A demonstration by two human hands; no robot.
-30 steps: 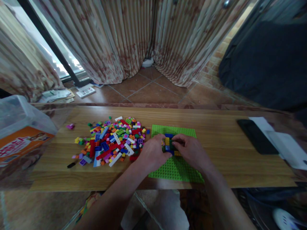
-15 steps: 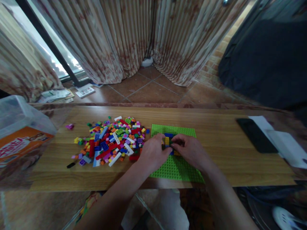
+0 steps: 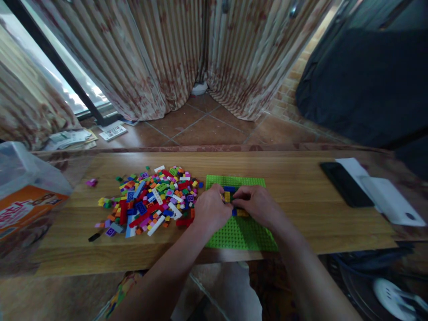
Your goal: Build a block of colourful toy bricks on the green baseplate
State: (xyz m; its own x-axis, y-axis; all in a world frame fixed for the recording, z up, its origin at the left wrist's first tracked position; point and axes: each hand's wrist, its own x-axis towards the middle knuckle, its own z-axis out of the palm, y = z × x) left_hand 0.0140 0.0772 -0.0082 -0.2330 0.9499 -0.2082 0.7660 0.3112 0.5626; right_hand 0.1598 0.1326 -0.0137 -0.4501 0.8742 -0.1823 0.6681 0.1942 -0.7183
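A green studded baseplate [image 3: 239, 236] lies on the wooden table with a small structure of toy bricks on its upper half. Blue bricks [image 3: 229, 189] run along its back, a yellow brick [image 3: 227, 196] stands inside, and another yellow brick [image 3: 243, 213] lies at the front. My left hand [image 3: 213, 208] is closed at the structure's left side, fingertips and thumb pressed against the bricks. From the right, my right hand [image 3: 256, 201] pinches at the structure's inner part. My fingers largely hide the pieces between them.
A heap of loose coloured toy bricks [image 3: 157, 198] spreads left of the baseplate. A clear plastic tub with an orange label [image 3: 30, 207] stands at the far left. At the table's right lie a black phone [image 3: 346, 184] and a white box [image 3: 391, 200].
The whole view has shifted slightly, so the table things appear farther left. Both hands stay at the brick structure, with only small finger movements.
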